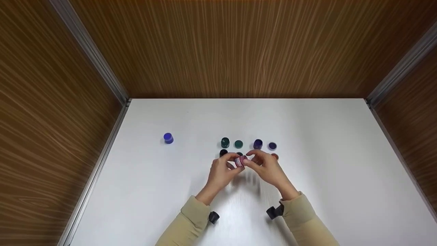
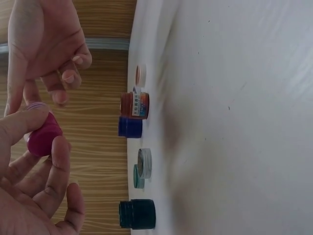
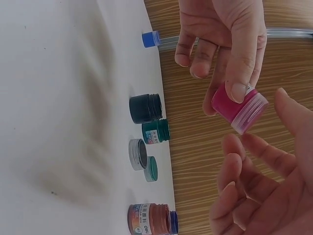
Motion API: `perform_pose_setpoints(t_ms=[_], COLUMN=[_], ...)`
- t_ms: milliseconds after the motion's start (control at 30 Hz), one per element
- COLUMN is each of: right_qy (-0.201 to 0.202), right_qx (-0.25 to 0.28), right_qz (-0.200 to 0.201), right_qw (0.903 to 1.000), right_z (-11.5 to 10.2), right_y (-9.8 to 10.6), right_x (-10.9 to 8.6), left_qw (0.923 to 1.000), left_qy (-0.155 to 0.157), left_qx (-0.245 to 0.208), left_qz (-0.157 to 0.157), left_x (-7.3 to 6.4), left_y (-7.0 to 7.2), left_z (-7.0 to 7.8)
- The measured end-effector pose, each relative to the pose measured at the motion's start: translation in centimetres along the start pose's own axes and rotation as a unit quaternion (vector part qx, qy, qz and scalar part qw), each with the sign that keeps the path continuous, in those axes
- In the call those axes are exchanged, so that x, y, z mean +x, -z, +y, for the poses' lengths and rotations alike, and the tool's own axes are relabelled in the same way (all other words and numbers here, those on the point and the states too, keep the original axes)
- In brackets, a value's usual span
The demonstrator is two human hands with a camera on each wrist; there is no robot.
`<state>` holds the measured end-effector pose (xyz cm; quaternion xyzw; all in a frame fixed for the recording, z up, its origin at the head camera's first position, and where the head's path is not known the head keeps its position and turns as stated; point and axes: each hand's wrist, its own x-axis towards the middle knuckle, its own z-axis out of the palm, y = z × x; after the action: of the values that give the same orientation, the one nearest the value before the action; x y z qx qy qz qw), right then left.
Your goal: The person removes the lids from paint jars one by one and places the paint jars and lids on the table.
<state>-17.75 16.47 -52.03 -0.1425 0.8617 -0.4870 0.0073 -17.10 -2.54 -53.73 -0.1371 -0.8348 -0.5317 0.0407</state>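
A small pink paint jar (image 1: 240, 161) with a clear ridged lid (image 3: 249, 113) is held above the table. My left hand (image 1: 220, 172) pinches its body between thumb and fingers, tilting the lid end toward the right. Beside that lid is my right hand (image 1: 269, 171), thumb and fingers spread on either side of it. In the right wrist view a gap shows between the right fingertips and the lid. Behind the hands stand an uncapped dark jar (image 1: 223, 152) and an uncapped brown jar (image 2: 134, 105), which the right hand hides in the head view.
Farther back are an uncapped green jar (image 1: 225, 142) with a green lid (image 1: 238, 144), and an uncapped purple jar (image 1: 258, 144) with its lid (image 1: 272, 146). An orange-brown lid (image 1: 275, 156) lies by the right hand. One capped blue jar (image 1: 168, 138) stands far left. Wood-grain panels surround the white table (image 1: 146, 191).
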Motion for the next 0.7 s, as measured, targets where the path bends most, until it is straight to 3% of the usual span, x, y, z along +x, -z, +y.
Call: perform_pose_setpoints(t_ms=[467,700], right_qy=[0.050,0.021], right_qx=[0.017,0.007], right_qz=[-0.035,-0.030], right_qw=[0.9980,0.9993], right_z=[0.38,0.24], right_y=[0.42,0.31], right_x=[-0.14,-0.13], left_qw=[0.9999,0.9994], left_qy=[-0.015,-0.032], left_qx=[0.001,0.004], left_qz=[0.005,0.013], left_x=[-0.04,-0.04], left_y=[-0.12,-0.27], left_z=[-0.25,-0.32])
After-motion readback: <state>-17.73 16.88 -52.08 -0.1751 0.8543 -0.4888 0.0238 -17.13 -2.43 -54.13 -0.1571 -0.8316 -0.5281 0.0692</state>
